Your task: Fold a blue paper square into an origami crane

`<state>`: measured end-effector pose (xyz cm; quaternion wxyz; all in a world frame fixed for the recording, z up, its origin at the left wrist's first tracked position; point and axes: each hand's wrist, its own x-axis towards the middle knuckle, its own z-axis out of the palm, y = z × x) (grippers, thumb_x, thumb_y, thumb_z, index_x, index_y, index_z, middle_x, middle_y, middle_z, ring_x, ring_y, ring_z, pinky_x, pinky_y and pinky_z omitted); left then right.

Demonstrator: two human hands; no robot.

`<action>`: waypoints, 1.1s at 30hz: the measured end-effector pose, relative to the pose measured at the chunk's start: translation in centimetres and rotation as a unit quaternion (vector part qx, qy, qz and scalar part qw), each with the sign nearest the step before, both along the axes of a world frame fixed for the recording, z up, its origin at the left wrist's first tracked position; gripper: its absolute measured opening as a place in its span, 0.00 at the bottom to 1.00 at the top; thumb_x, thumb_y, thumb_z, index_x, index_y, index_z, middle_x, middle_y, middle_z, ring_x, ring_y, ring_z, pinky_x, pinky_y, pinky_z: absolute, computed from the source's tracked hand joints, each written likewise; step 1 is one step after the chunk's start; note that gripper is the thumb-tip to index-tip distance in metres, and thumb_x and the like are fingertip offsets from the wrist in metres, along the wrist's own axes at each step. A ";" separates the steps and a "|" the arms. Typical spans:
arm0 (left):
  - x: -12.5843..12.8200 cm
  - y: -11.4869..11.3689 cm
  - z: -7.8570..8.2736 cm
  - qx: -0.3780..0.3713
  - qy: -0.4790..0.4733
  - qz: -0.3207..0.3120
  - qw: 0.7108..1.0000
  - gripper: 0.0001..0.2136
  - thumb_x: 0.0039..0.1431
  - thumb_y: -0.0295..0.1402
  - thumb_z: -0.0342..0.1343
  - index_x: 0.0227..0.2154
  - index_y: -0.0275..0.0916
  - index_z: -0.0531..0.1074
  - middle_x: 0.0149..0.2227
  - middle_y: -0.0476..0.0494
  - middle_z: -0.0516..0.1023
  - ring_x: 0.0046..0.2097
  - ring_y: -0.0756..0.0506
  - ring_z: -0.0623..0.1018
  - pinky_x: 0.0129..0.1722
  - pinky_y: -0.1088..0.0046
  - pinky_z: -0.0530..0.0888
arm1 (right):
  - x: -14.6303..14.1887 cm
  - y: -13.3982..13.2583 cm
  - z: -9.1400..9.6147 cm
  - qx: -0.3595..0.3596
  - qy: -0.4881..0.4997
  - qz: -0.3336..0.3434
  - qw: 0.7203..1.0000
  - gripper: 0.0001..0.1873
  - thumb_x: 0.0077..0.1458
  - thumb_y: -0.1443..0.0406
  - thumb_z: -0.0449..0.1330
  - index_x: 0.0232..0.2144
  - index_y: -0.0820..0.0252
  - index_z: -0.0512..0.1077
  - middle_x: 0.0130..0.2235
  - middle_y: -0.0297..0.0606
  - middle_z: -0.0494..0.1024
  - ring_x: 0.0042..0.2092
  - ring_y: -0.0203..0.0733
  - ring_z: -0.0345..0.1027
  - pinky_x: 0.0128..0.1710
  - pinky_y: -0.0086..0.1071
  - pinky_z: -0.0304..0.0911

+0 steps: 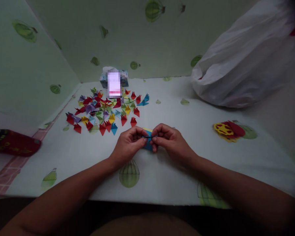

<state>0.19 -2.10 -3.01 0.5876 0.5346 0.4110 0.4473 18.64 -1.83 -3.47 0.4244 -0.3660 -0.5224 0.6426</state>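
Note:
A small piece of blue origami paper (pixel 148 146) is held up between both hands just above the table, with a fold running across it. Pale yellow shows along its far edge. My left hand (pixel 131 141) pinches its left side between thumb and fingers. On the other side, my right hand (pixel 167 141) grips the paper the same way, the thumb pressed at the fold. The fingertips hide part of the sheet. Beyond my left hand lie several folded paper cranes (pixel 103 109) in red, blue, yellow, green and purple, spread in a loose pile.
A phone (pixel 114 84) with a lit, blurred screen leans on a tissue box (pixel 125 78) behind the cranes. At the far right sits a white plastic bag (pixel 226 75). Red and yellow cut-outs (pixel 227 130) lie nearer. A red can (pixel 14 143) rests on its side at left.

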 end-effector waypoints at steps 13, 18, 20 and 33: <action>0.0 0.1 -0.1 0.015 -0.002 0.013 1.000 0.08 0.50 0.31 0.67 0.32 0.37 0.75 0.30 0.48 0.81 0.34 0.49 0.80 0.37 0.73 0.78 | 0.0 0.0 0.5 0.035 -0.023 -0.004 0.999 0.06 0.54 0.66 0.63 0.32 0.59 0.67 0.24 0.29 0.75 0.26 0.33 0.70 0.30 0.30 0.65; -0.1 0.1 0.0 -0.030 -0.020 0.015 0.999 0.08 0.52 0.32 0.67 0.33 0.37 0.76 0.26 0.50 0.79 0.28 0.52 0.77 0.33 0.75 0.76 | 0.0 -0.1 0.4 0.030 -0.014 -0.008 0.999 0.07 0.56 0.64 0.62 0.35 0.60 0.68 0.26 0.31 0.76 0.26 0.33 0.71 0.30 0.30 0.65; 0.0 0.1 -0.1 -0.045 -0.026 0.016 0.999 0.09 0.52 0.33 0.68 0.34 0.36 0.77 0.27 0.50 0.79 0.28 0.51 0.78 0.33 0.75 0.76 | 0.0 0.0 0.2 0.020 -0.012 -0.012 1.000 0.08 0.56 0.64 0.62 0.36 0.60 0.68 0.27 0.31 0.76 0.26 0.33 0.71 0.30 0.30 0.65; 0.0 0.2 -0.7 -0.105 -0.076 0.035 0.991 0.10 0.51 0.34 0.69 0.35 0.36 0.79 0.27 0.49 0.81 0.28 0.52 0.79 0.33 0.77 0.77 | 0.0 0.1 0.6 0.013 -0.003 0.017 1.000 0.09 0.55 0.65 0.64 0.37 0.60 0.68 0.28 0.31 0.77 0.27 0.32 0.71 0.32 0.30 0.67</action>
